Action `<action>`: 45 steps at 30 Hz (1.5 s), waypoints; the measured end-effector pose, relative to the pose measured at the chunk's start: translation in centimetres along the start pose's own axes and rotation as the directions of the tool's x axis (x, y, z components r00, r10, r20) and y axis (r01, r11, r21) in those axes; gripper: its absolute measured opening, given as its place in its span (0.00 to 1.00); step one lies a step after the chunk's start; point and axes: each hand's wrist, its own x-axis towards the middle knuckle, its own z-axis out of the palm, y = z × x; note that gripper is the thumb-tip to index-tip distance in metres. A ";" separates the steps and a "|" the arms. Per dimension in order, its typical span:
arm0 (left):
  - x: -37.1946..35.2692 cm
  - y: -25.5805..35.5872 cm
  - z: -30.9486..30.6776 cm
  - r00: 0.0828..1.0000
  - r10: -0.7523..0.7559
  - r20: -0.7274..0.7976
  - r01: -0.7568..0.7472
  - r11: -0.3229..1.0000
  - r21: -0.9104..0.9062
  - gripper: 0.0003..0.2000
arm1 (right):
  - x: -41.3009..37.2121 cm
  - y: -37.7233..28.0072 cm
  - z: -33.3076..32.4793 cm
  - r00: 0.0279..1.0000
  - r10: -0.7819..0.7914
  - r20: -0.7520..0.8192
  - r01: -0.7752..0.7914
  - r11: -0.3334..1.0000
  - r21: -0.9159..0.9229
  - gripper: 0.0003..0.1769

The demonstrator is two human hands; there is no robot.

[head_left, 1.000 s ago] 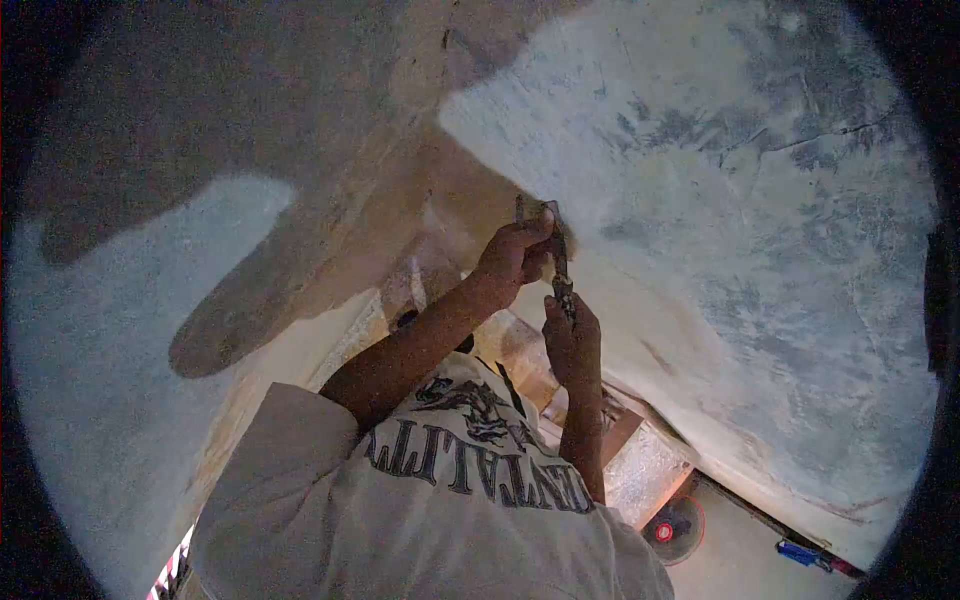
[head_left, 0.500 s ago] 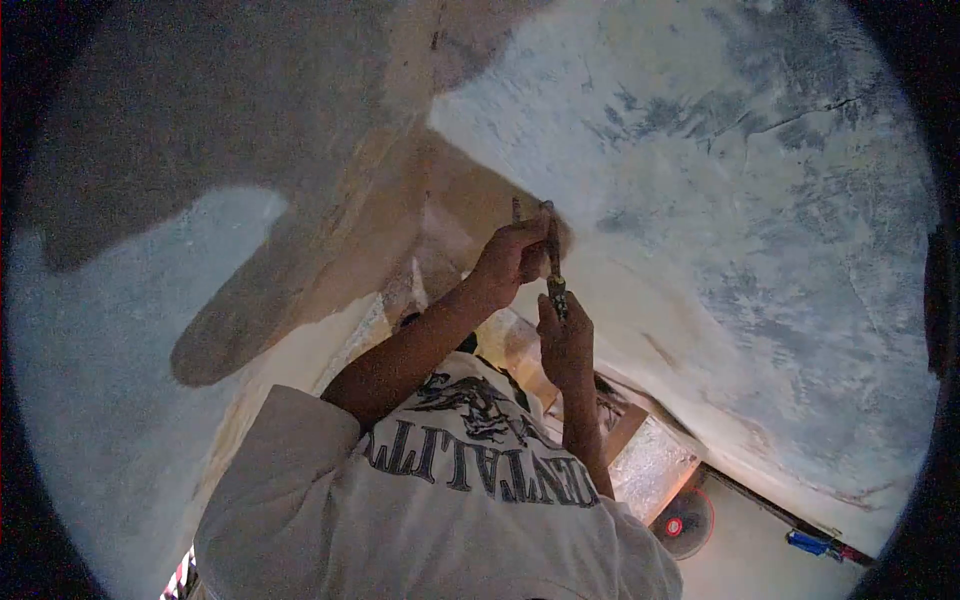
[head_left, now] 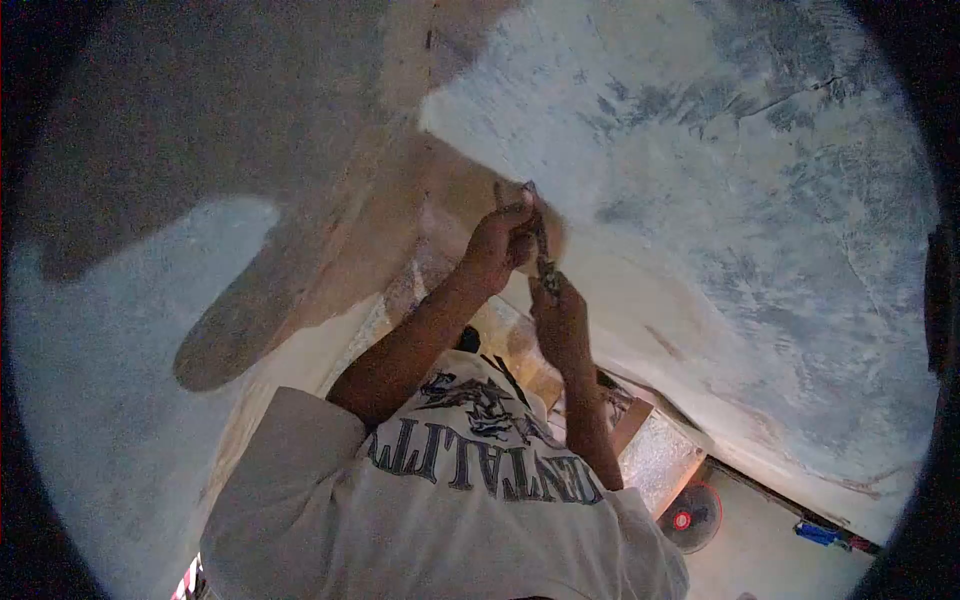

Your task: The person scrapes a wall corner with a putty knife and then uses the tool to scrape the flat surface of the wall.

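Note:
My left hand (head_left: 493, 248) is raised near the wall surface, its fingers closed beside the upper end of a slim dark tool (head_left: 542, 240). What those fingers pinch is too small and dark to make out. Lower and to the right, my right hand (head_left: 562, 318) wraps round the tool's patterned handle. The tool points upward, with its tip close to my left fingertips. Behind both hands is a brown shaded patch of the plastered surface (head_left: 455, 185).
Blue-white mottled plaster (head_left: 720, 190) spreads over the right side. A dark shadow (head_left: 225, 345) falls on the left. At the lower right are a shiny foil-like panel (head_left: 660, 458), a round fan (head_left: 692, 517) and a small blue object (head_left: 817, 534).
Both hands and the tool have shifted slightly up and left in the view. The fan and the panel appear slightly further right. My right hand remains closed on the handle.

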 end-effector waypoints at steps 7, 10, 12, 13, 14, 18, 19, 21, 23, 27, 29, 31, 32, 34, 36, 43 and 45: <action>0.5 -1.8 -0.3 0.994 -0.082 -0.067 0.079 0.996 -0.052 0.09 | -0.4 -1.3 -0.4 0.991 0.131 0.022 -0.130 0.990 -0.050 0.17; 0.2 -1.3 -0.8 0.990 -0.044 -0.134 0.034 0.997 -0.073 0.09 | -0.2 -0.8 1.9 0.999 0.030 -0.028 -0.031 0.999 -0.011 0.17; 1.0 -1.0 -2.4 0.997 -0.065 -0.038 0.061 0.993 -0.097 0.09 | -0.5 -1.5 1.1 0.993 0.114 -0.016 -0.115 0.990 -0.080 0.17; 0.8 -1.2 -2.0 0.996 -0.087 -0.036 0.084 0.994 -0.075 0.09 | -0.3 -2.5 0.6 0.988 0.155 -0.011 -0.155 0.981 -0.116 0.18; 0.5 -1.7 -1.3 0.993 -0.109 -0.033 0.107 0.993 -0.055 0.09 | -0.3 -4.2 -0.7 0.962 0.273 0.018 -0.271 0.958 -0.090 0.18; 0.2 -1.4 -0.1 0.995 -0.094 -0.046 0.087 0.987 -0.135 0.09 | -0.5 -2.2 -0.3 1.000 0.026 -0.017 -0.028 0.993 -0.115 0.17; 0.4 -1.6 0.0 0.993 -0.070 -0.093 0.056 0.988 -0.143 0.09 | -0.7 -2.4 0.0 0.999 0.039 -0.022 -0.041 0.996 -0.082 0.17; 0.2 -1.7 -0.5 0.993 -0.109 -0.053 0.100 0.982 -0.158 0.09 | -1.0 -2.7 0.5 0.997 0.065 -0.034 -0.065 0.998 -0.015 0.17; 0.2 -1.6 -0.3 0.992 -0.123 -0.015 0.119 0.980 -0.157 0.09 | -0.9 -2.5 -0.8 0.993 0.116 0.000 -0.116 0.993 -0.034 0.17; 0.1 -1.2 0.8 0.992 -0.099 -0.073 0.087 0.986 -0.144 0.09 | -0.5 -1.9 -0.7 0.994 0.105 0.007 -0.105 0.993 -0.049 0.17; -0.2 -1.1 1.1 0.987 -0.070 -0.143 0.051 0.990 -0.130 0.09 | -0.6 -2.2 0.3 0.999 0.014 -0.033 -0.017 0.996 -0.082 0.17; -1.5 -0.2 2.9 0.982 -0.051 -0.184 0.030 0.993 -0.116 0.10 | -0.9 -1.8 0.1 0.999 0.029 -0.021 -0.030 0.996 -0.083 0.17; -1.4 -0.1 3.0 0.985 -0.062 -0.160 0.050 0.996 -0.077 0.10 | -0.9 -1.7 -0.3 0.999 0.041 -0.011 -0.042 0.997 -0.069 0.17; -1.4 -0.2 3.2 0.989 -0.095 -0.115 0.095 0.995 -0.002 0.11 | -0.8 -1.7 -1.4 0.998 0.059 0.018 -0.057 0.996 -0.064 0.16; -1.1 0.3 3.2 0.982 -0.032 -0.188 0.049 0.995 0.085 0.13 | 0.1 -2.8 -1.3 0.997 0.056 0.048 -0.053 0.997 -0.049 0.17; -0.5 -0.7 1.8 0.996 -0.083 -0.023 0.082 0.995 -0.051 0.14 | -0.1 -3.9 -2.5 0.970 0.229 0.078 -0.229 0.973 -0.020 0.18; -0.7 -0.9 2.1 0.995 -0.078 -0.066 0.074 0.995 -0.061 0.13 | -0.2 -2.1 -2.5 0.998 0.036 0.043 -0.033 0.998 -0.058 0.19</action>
